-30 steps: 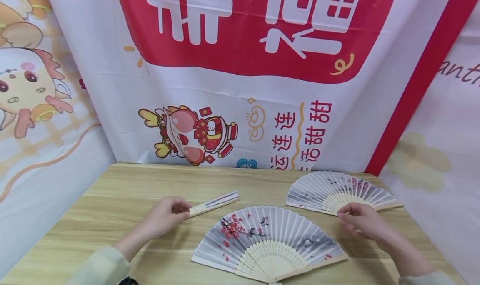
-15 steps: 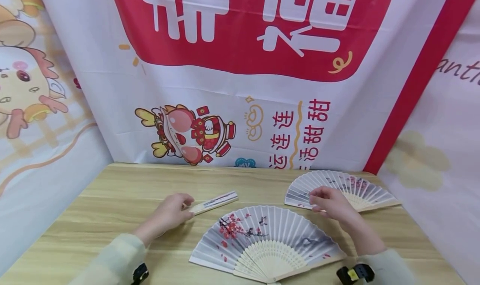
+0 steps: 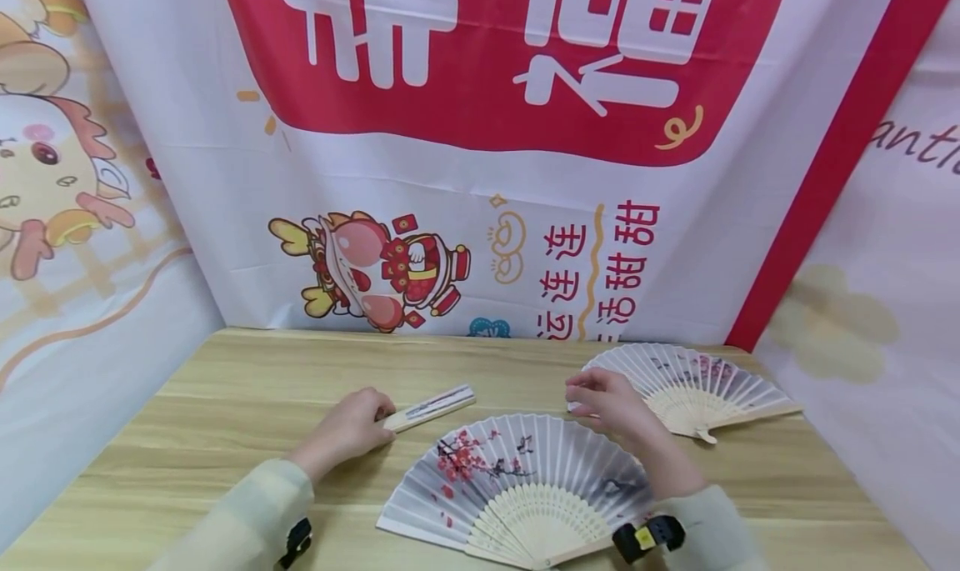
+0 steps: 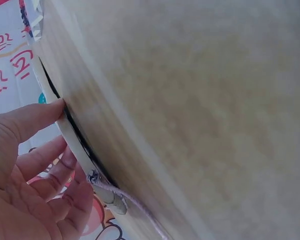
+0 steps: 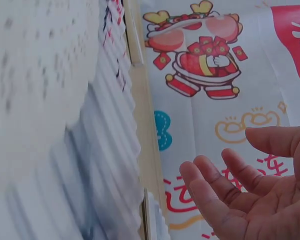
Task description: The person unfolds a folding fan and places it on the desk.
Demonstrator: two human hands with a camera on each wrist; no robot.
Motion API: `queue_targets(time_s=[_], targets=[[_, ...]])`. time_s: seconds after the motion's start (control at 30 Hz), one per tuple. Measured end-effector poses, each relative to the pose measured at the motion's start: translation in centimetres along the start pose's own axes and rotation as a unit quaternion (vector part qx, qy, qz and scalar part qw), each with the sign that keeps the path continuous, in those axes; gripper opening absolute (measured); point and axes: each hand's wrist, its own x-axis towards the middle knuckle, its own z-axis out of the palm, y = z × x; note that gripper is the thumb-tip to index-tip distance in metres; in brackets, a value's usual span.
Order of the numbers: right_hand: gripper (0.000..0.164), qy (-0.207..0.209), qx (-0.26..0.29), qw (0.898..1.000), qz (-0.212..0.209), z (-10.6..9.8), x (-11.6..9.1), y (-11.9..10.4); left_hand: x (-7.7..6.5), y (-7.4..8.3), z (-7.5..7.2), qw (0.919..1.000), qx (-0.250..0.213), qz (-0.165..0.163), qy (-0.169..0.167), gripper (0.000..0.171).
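Observation:
In the head view, my left hand (image 3: 352, 425) pinches the near end of a folded hand fan (image 3: 431, 408), which lies slanted on the table. The left wrist view shows the thumb on one edge of this fan (image 4: 74, 136) and fingers at the other; a lilac cord (image 4: 135, 200) hangs from it. My right hand (image 3: 611, 400) hovers between two spread fans, its fingers loosely bent and holding nothing in the right wrist view. It overlaps the left corner of the rear spread fan (image 3: 675, 379). The front spread fan (image 3: 525, 479), with red blossoms, is partly covered by my right wrist.
All three fans rest on a wooden table (image 3: 247, 413). A white and red printed banner (image 3: 480, 171) hangs along its back edge, with printed cloths at both sides. Dark bands (image 3: 648, 538) sit on both wrists.
My right hand has moved left from the handle end of the rear fan to its left corner, uncovering the handle. My left hand has moved slightly right and closed on the folded fan's end.

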Motion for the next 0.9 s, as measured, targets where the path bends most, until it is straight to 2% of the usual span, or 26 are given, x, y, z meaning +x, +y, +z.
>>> queue_targets(time_s=[0.1,0.23,0.47,0.67,0.9], targets=[[0.032,-0.004,-0.006,1.0,0.001,1.0,0.0,-0.4,0.0,0.2,-0.1,0.9999,-0.01,-0.004,0.002,0.015],[0.034,-0.008,-0.016,1.0,-0.001,2.1,-0.1,-0.9,-0.1,0.8,-0.4,0.9992,-0.034,-0.02,-0.008,0.013],[0.04,-0.021,0.018,1.0,-0.009,3.7,-0.3,-1.4,-0.3,1.8,-0.5,0.9888,-0.133,-0.062,-0.025,0.015],[0.058,-0.045,0.082,0.996,-0.015,4.8,-0.6,-1.5,-0.6,3.6,-0.3,0.9779,-0.198,-0.057,-0.036,0.014],[0.069,-0.069,0.143,0.987,-0.01,6.0,-0.5,-1.9,-1.1,5.8,0.0,0.9645,-0.257,-0.028,-0.053,0.017]])
